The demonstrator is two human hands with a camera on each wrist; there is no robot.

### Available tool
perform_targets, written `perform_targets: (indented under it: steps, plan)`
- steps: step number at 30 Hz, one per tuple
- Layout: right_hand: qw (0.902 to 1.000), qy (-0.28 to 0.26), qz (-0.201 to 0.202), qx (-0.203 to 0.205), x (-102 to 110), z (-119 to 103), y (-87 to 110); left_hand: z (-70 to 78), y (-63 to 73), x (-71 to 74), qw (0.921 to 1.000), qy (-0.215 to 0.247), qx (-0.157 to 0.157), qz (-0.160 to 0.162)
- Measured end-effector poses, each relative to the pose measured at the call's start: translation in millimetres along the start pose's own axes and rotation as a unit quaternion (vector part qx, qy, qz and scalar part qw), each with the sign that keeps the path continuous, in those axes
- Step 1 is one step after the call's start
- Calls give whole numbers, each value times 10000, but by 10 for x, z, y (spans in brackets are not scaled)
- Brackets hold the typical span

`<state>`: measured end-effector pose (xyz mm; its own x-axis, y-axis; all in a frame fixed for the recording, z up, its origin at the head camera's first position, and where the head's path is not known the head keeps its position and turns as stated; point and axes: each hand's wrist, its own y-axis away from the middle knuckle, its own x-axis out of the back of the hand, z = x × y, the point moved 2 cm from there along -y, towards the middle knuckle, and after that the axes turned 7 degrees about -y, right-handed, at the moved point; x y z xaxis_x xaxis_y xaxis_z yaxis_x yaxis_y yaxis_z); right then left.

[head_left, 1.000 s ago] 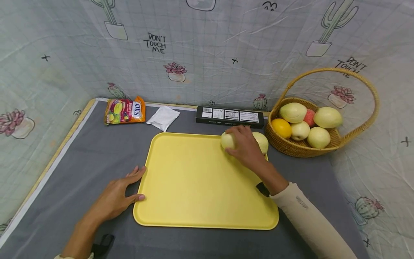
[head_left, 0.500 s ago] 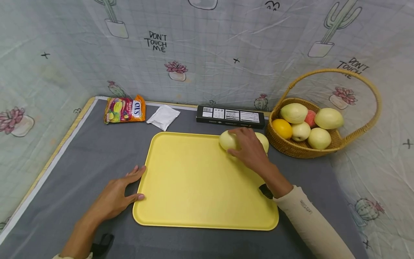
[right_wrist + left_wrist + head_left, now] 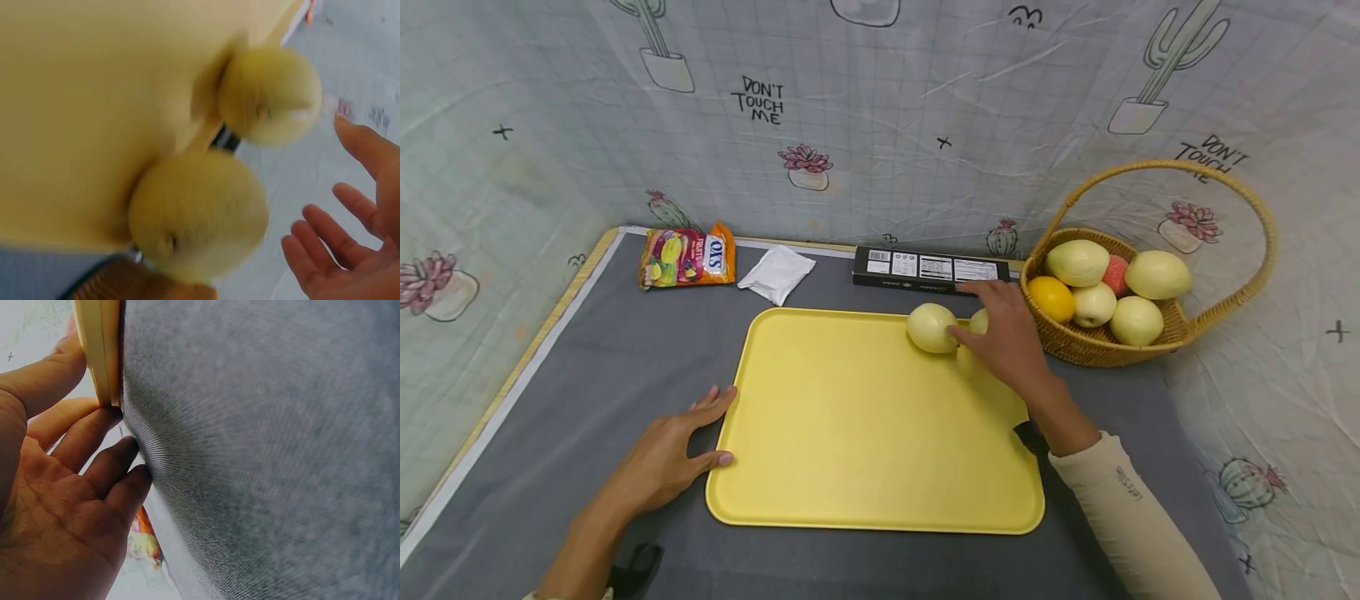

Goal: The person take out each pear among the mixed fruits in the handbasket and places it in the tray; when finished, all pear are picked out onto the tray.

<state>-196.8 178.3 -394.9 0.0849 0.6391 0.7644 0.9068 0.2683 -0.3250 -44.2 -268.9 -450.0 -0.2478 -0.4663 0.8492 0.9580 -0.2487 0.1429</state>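
Note:
Two round, pale yellow-green fruits sit in the far right corner of the yellow tray (image 3: 850, 417). The left fruit (image 3: 931, 327) is in plain sight; the right fruit (image 3: 979, 322) is mostly covered by my right hand (image 3: 1009, 340) in the head view. In the right wrist view, both the nearer fruit (image 3: 200, 215) and the farther fruit (image 3: 272, 94) stand apart from the spread fingers, and the hand (image 3: 350, 244) holds nothing. My left hand (image 3: 662, 458) rests at the tray's left edge, thumb and extended fingertips touching its rim (image 3: 103, 356).
A wicker basket (image 3: 1067, 346) with a tall handle holds several fruits, including an orange (image 3: 1051, 300), right of the tray. Behind the tray lie a black box (image 3: 928, 268), a white packet (image 3: 777, 275) and a colourful OXS candy bag (image 3: 688, 257). A printed curtain stands behind.
My right hand has let go of the left fruit and moved right, over the other fruit. The left fruit now shows fully. My left hand stays at the tray's edge.

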Motion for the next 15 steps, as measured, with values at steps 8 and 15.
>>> perform_targets:
  steps: [8,15]
  plan:
    - [9932,-175,1154,34,392,271,-108,2,8,0,10000,7,46,-5]
    - [9842,38,1750,-261,685,524,-181,6,9,3,10000,-19,70,-21]
